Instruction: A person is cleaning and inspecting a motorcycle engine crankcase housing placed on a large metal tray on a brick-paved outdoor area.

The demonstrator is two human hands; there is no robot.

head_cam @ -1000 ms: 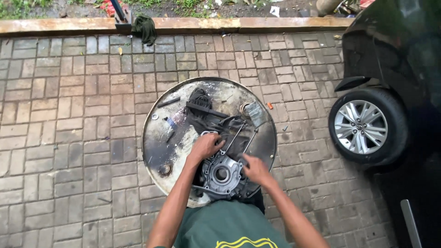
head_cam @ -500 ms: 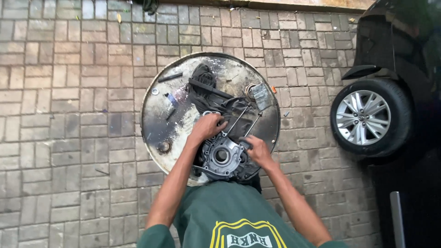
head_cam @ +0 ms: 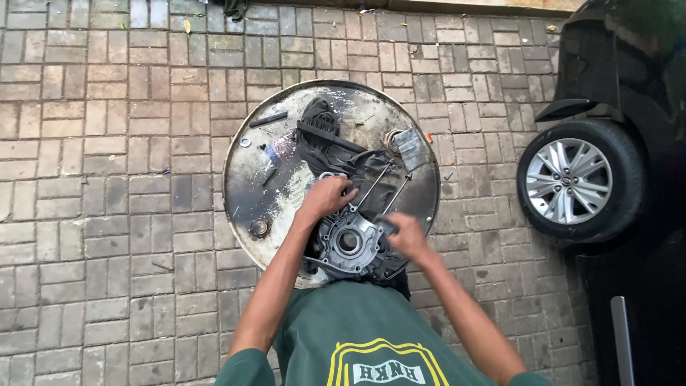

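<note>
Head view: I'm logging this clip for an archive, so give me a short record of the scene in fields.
Setting: outdoors, brick paving
Work surface: round metal drum top, stained and worn
Main item: grey metal engine casing with a round central opening, near the drum's front edge
Left hand: on the casing's upper edge; grip unclear
Right hand: at the casing's right side; grip unclear
Other items: dark cloth, small grey block, long rods across the casing
Nearby: dark car with alloy wheel, at right
</note>
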